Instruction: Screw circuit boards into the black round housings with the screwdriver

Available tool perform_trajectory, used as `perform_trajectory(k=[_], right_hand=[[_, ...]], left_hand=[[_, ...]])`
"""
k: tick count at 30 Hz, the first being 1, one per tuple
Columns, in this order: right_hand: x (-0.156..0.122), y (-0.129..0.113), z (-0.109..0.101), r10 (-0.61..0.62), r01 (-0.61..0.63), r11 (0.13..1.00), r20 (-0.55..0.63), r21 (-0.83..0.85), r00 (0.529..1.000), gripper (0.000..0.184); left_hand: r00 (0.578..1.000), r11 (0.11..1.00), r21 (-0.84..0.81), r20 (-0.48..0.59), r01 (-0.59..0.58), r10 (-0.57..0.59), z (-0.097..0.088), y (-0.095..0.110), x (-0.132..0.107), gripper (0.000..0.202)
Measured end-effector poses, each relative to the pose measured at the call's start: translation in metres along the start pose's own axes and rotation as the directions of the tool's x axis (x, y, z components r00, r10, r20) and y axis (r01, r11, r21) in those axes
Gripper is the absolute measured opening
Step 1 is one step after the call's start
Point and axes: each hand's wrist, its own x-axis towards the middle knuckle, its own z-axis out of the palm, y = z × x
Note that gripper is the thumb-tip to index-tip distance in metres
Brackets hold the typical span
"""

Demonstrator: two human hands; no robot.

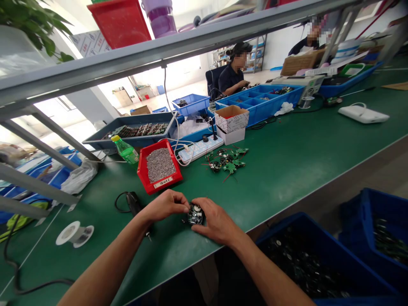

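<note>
A worker's right hand (215,220) curls its fingers around one side of a small circuit-board assembly (196,215), holding it near the front edge of a green tabletop (270,170). The left hand (166,205) has thumb and forefinger pinched close together at the other side; whether they grip anything cannot be told. Beyond sit a red bin (143,176) of small metal parts (160,165) and wired green circuit boards (227,160).

Here's a white label (163,182) on the front of the red bin (142,178), dark marks across it — too small to read! Up left, red characters on a pale sheet (92,44), blurred — and fine print on the small box (234,122), equally illegible.
</note>
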Motion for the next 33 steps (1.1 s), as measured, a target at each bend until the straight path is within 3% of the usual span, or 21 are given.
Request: perform_trajectory(k=[8, 15, 21, 25, 28, 29, 31, 33], right_hand=[[0.000, 0.001, 0.001, -0.010, 0.010, 1.000, -0.002, -0.003, 1.000, 0.063], [0.000, 0.002, 0.001, -0.009, 0.009, 1.000, 0.000, -0.009, 1.000, 0.065], [0.001, -0.001, -0.001, 0.000, 0.000, 1.000, 0.013, -0.013, 1.000, 0.062], [0.002, -0.003, -0.001, -0.001, 0.001, 1.000, 0.016, -0.010, 1.000, 0.057], [0.002, -0.002, -0.001, 0.001, -0.001, 1.000, 0.014, -0.004, 1.000, 0.059], [0.001, -0.002, 0.000, 0.001, -0.001, 1.000, 0.011, -0.003, 1.000, 0.061], [0.001, 0.000, 0.000, 0.000, 0.000, 1.000, 0.005, -0.007, 1.000, 0.065], [0.000, 0.000, 0.000, 0.000, 0.000, 1.000, 0.003, -0.012, 1.000, 0.067]], left_hand=[[1.000, 0.984, 0.178, 0.003, 0.021, -0.022, 0.006, -0.008, 0.000, 0.010], [0.999, 0.934, 0.357, 0.025, 0.021, -0.033, 0.009, 0.008, -0.002, 0.012], [0.996, 0.843, 0.533, 0.081, -0.070, 0.032, 0.013, 0.017, 0.003, 0.009], [0.990, 0.867, 0.498, 0.132, -0.026, -0.046, 0.012, 0.017, 0.008, 0.003], [0.982, 0.906, 0.424, 0.168, 0.004, -0.083, -0.002, 0.016, 0.013, 0.012], [0.991, 0.902, 0.432, 0.113, 0.014, -0.069, -0.011, 0.015, 0.017, 0.016], [0.988, 0.856, 0.510, -0.155, 0.084, -0.005, -0.035, 0.011, 0.027, 0.025], [0.869, 0.780, 0.577, -0.486, 0.242, 0.090, -0.062, 0.004, 0.042, 0.030]])
